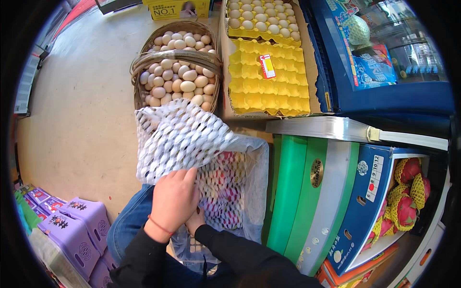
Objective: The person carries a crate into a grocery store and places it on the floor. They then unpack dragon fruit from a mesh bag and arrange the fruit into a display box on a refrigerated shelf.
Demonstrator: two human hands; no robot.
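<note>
A white foam mesh sheet (180, 140) is lifted in front of me and partly overlaps the near side of a wicker basket of eggs (176, 54). My left hand (174, 201), with a thin red cord at the wrist, grips the sheet's lower edge. Partly hidden behind it is my right hand (195, 219), close to the sheet; its fingers are mostly out of sight. Under and right of the hands stands a crate lined with clear plastic (257, 172). More white foam mesh (223, 190) covers red and yellowish things in it.
Yellow egg trays (268, 79) lie in a cardboard box beyond the crate, beside a tray of eggs (264, 18). At right are a green box (291, 194) and a blue carton (363, 201) of dragon fruit (407, 212). Purple boxes (81, 230) stand at lower left.
</note>
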